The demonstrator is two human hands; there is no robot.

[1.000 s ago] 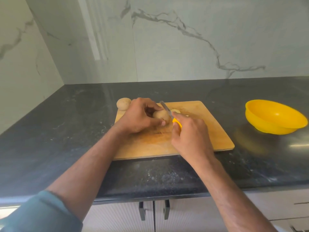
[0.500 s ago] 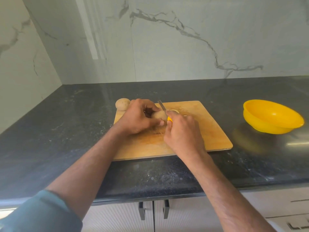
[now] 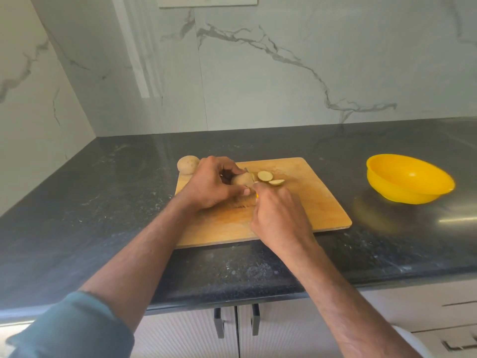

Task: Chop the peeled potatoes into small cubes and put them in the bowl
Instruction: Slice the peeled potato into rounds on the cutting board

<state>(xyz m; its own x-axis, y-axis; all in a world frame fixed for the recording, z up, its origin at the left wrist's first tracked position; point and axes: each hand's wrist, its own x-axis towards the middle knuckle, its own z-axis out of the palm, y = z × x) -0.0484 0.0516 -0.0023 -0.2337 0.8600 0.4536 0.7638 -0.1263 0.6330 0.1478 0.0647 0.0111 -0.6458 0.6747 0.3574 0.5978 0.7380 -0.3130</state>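
On the wooden cutting board (image 3: pixel 309 202), near its back left part, sits the potato being cut (image 3: pixel 241 179), and the left hand (image 3: pixel 211 186) has its fingers curled over it with the thumb tucked along the near side, so it's gripping it down pretty firmly. Right beside it the right hand (image 3: pixel 280 218) is wrapped around a knife (image 3: pixel 256 188). Honestly you can only catch a sliver of yellow handle at the knuckles and a tiny bit of blade poking up at the potato's right end, the rest is hidden by the hand.

Just to the right of the potato there are two cut slices (image 3: pixel 264 176) lying flat on the board, pale inside with a darker rim, one round and one (image 3: pixel 276 182) more of a half-moon, touching or nearly touching each other. A second whole potato (image 3: pixel 188 164) sits at the board's back left corner, hanging partly off onto the dark speckled surface (image 3: pixel 116 202).

The yellow bowl (image 3: pixel 409 180) is well off to the right on the surface, apart from the board, and nothing shows inside it from this angle.

Behind everything is a white marble-look wall (image 3: pixel 284 73) with grey veining. There's the bottom edge of something framed or mounted (image 3: pixel 207 1) at the top, but no writing I can actually read on it, and no brand or label on the bowl, board or knife either. Below the surface edge you can see pale cabinet doors (image 3: pixel 185 332) with dark handles, and a teal sleeve (image 3: pixel 72 329) pushed up on the left arm.
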